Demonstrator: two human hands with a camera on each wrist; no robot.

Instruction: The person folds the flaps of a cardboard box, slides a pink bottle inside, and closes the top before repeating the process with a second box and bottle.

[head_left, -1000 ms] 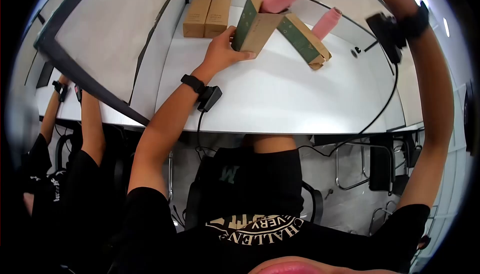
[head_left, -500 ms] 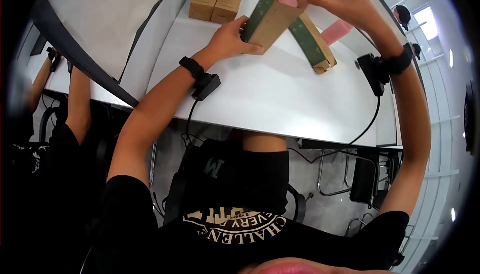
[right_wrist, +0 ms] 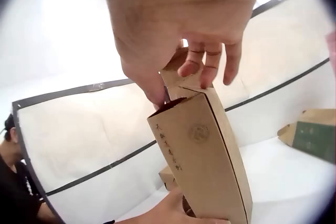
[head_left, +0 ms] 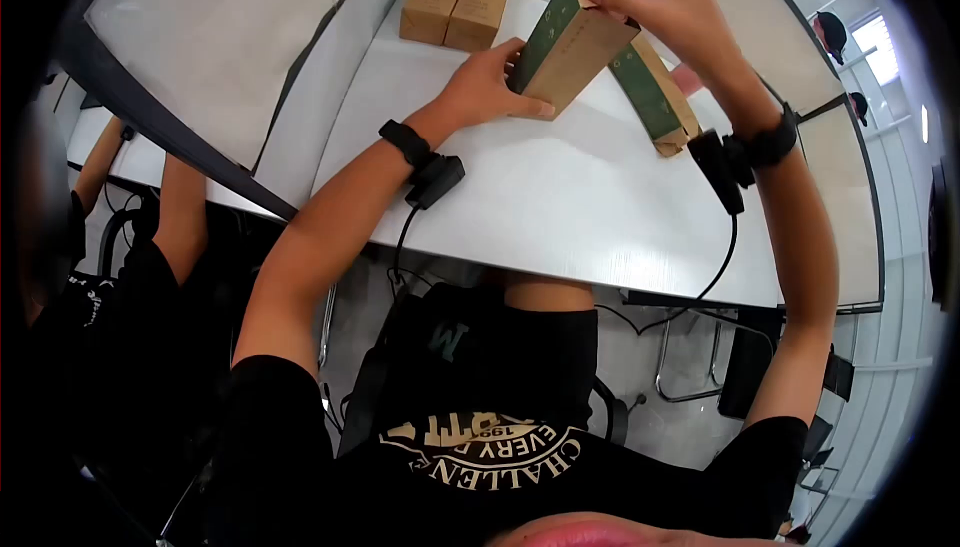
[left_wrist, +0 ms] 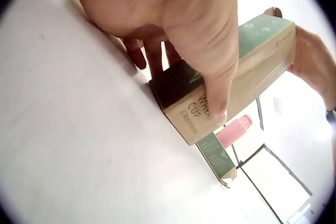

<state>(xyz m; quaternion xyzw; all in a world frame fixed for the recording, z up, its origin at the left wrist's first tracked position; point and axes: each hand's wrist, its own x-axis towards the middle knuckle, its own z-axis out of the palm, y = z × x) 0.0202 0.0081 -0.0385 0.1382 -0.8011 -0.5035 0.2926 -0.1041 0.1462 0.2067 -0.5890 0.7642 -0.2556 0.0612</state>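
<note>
My left hand (head_left: 482,87) grips the lower part of a tall brown-and-green cardboard box (head_left: 580,47), thumb on one face and fingers behind it. The left wrist view shows the print "WHEAT CUP" on its end, beside the thumb. The box stands tilted with its top flap (right_wrist: 176,71) raised. Over the box's mouth is my right hand (head_left: 680,7), its thumb at the opening's edge and its other fingers loosely bent near the flap. The pink bottle inside is mostly hidden. A second green-and-brown box (head_left: 655,97) lies behind, with another pink bottle (left_wrist: 235,131) beside it.
Two closed brown boxes (head_left: 458,2) stand side by side at the back left of the white table (head_left: 560,202). Partition panels (head_left: 220,37) border the table. Cables run from both wrist cameras. Another person's arms (head_left: 182,207) show at the far left.
The right hand lowered a pink bottle into the box, let go of it, and now has its thumb at the box's mouth. The left hand keeps its grip.
</note>
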